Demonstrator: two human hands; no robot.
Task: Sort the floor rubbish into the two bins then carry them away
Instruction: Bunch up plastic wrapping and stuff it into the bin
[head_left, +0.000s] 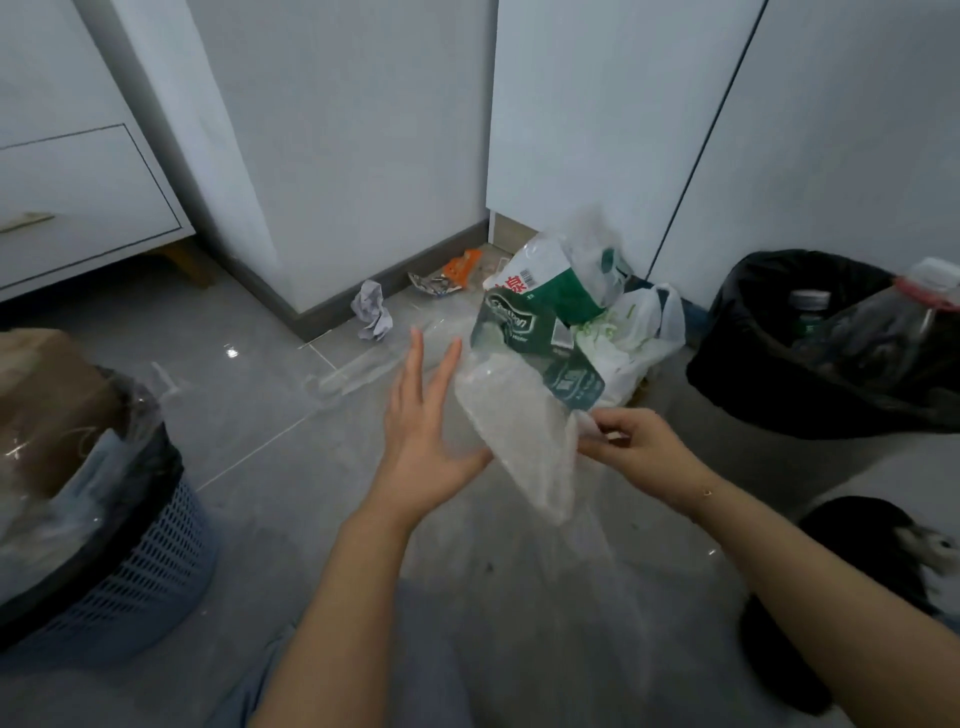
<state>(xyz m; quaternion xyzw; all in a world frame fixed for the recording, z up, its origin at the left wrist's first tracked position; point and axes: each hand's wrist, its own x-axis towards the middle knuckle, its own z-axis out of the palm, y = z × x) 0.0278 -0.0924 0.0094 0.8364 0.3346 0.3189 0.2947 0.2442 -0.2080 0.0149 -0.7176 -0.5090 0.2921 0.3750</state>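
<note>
My right hand (631, 441) pinches the edge of a clear plastic wrapper with a green label (519, 410), held above the floor. My left hand (423, 431) is flat, fingers straight, its palm against the wrapper's left side. Behind it on the floor lie a clear plastic bottle with a green and white label (556, 280), a white plastic bag (636, 332), a crumpled paper ball (371, 312) and an orange wrapper (460, 267). A blue mesh bin (135, 566) stands at the left, a black-lined bin (769, 374) at the right.
The blue bin holds brown cardboard (47, 400) and clear plastic. The black bin holds plastic bottles (878, 322). White cabinets (353, 145) and a drawer unit (78, 192) close off the back. A black slipper (883, 545) sits at the lower right on grey tiles.
</note>
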